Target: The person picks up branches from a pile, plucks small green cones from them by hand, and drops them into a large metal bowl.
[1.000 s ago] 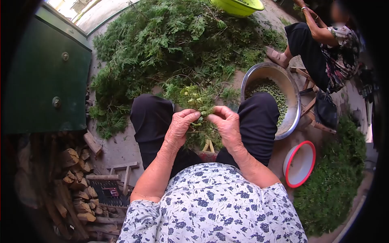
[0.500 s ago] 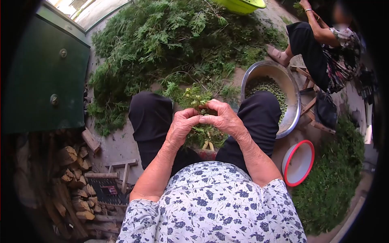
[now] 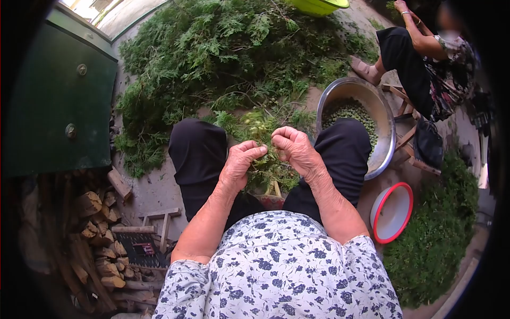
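Between my knees, my left hand [image 3: 242, 164] is closed in a pinch on a green conifer sprig [image 3: 254, 123]. The sprig is blurred, with pale green cones showing near its tip above my fingers. My right hand [image 3: 297, 153] is a little to the right, apart from the left, its fingers curled in; whatever they hold is hidden. More green foliage [image 3: 273, 175] lies below both hands in my lap area. A large metal basin [image 3: 390, 143] stands beside my right knee, partly filled with small round green cones [image 3: 353, 114].
A big heap of conifer branches [image 3: 212, 58] spreads ahead. A white basin with a red rim [image 3: 380, 231] and more cut greenery [image 3: 435, 239] are at right. Another person [image 3: 419, 64] sits at upper right. Chopped firewood [image 3: 101, 234] and a green cabinet [image 3: 58, 106] stand left.
My hands, which were together at the sprig, have separated slightly. The right has moved right and up a little, and the sprig's tip has become blurred by motion.
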`<control>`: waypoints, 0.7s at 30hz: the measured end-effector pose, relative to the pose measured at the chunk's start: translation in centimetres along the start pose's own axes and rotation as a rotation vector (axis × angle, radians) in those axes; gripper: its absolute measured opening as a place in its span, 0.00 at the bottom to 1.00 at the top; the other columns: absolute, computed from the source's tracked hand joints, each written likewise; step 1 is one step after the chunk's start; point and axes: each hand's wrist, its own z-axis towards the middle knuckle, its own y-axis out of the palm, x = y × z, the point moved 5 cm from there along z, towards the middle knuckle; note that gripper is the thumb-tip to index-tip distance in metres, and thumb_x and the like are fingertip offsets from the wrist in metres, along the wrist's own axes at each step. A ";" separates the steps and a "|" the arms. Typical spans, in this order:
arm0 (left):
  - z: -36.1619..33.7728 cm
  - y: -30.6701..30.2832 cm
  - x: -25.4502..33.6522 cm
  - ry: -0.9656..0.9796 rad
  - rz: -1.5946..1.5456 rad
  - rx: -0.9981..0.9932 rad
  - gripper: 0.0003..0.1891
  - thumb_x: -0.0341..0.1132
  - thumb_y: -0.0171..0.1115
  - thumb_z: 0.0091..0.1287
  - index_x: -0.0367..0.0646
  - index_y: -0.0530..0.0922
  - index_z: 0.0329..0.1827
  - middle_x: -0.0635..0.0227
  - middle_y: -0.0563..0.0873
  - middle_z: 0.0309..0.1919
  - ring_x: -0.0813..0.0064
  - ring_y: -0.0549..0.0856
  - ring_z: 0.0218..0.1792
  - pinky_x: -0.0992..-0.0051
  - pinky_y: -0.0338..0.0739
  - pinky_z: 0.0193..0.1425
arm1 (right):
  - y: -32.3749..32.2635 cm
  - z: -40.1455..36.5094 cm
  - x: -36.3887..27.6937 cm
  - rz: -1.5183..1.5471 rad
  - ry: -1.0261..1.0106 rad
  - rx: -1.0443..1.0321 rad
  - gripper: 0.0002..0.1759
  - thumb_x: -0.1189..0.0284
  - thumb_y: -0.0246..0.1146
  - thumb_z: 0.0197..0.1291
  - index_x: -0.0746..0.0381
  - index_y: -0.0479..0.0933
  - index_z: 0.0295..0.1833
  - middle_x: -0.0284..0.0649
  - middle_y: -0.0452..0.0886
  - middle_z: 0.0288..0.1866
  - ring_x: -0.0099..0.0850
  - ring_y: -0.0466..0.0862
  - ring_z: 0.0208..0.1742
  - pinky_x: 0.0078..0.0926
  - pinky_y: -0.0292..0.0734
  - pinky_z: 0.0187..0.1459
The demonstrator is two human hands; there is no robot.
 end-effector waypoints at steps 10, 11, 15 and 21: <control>0.5 -1.3 0.1 0.000 -0.077 0.117 0.06 0.30 0.65 0.57 0.42 0.76 0.25 0.77 0.76 0.22 0.85 0.74 0.24 0.82 0.71 0.29 | 0.5 -1.3 -1.0 0.172 0.011 -0.038 0.06 0.74 0.59 0.62 0.62 0.71 0.43 0.36 0.78 0.36 0.20 0.78 0.27 0.11 0.68 0.20; 0.4 -1.3 0.2 0.000 -0.077 0.118 0.06 0.30 0.65 0.57 0.42 0.76 0.25 0.77 0.76 0.22 0.85 0.74 0.24 0.82 0.71 0.29 | 0.3 -1.4 -0.6 -0.015 -0.099 -0.044 0.06 0.74 0.60 0.62 0.63 0.73 0.42 0.34 0.77 0.34 0.17 0.76 0.24 0.09 0.66 0.20; 0.2 -1.0 0.4 -0.021 -0.104 0.081 0.06 0.28 0.64 0.58 0.44 0.75 0.25 0.75 0.77 0.23 0.86 0.74 0.22 0.83 0.71 0.27 | 1.3 -1.2 -1.3 -0.463 -0.341 0.035 0.08 0.79 0.62 0.56 0.63 0.78 0.42 0.34 0.75 0.31 0.20 0.76 0.29 0.15 0.70 0.28; 0.5 -1.1 -0.1 -0.032 -0.165 0.077 0.06 0.28 0.64 0.59 0.43 0.75 0.25 0.75 0.78 0.23 0.85 0.75 0.21 0.84 0.71 0.24 | 2.9 -1.9 -0.8 -0.850 -0.654 0.027 0.16 0.85 0.62 0.45 0.62 0.80 0.42 0.37 0.74 0.30 0.30 0.77 0.33 0.25 0.73 0.36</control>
